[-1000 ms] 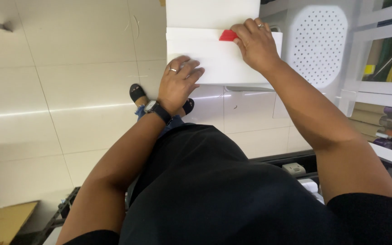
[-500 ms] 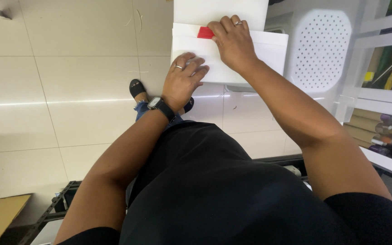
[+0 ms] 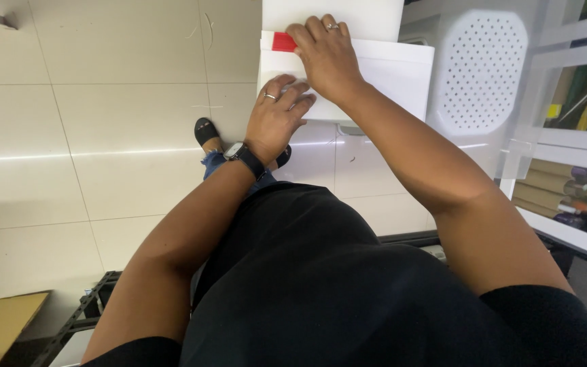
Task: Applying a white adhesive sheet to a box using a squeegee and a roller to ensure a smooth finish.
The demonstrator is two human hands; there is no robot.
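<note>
Right hand point(image 3: 327, 58) slid left, fingers curled gripping red tool point(image 3: 283, 42); left hand point(image 3: 276, 115) flat, pressing white sheet point(image 3: 388, 75).

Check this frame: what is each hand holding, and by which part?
The right hand presses a small red tool against the white panel, gripping its right end. The left hand lies flat on the panel's lower left edge, gripping nothing.

Workshop or storeroom: tiled floor point(image 3: 103, 136), white shelving point(image 3: 565, 136), stacked supplies point(image 3: 565, 197).
</note>
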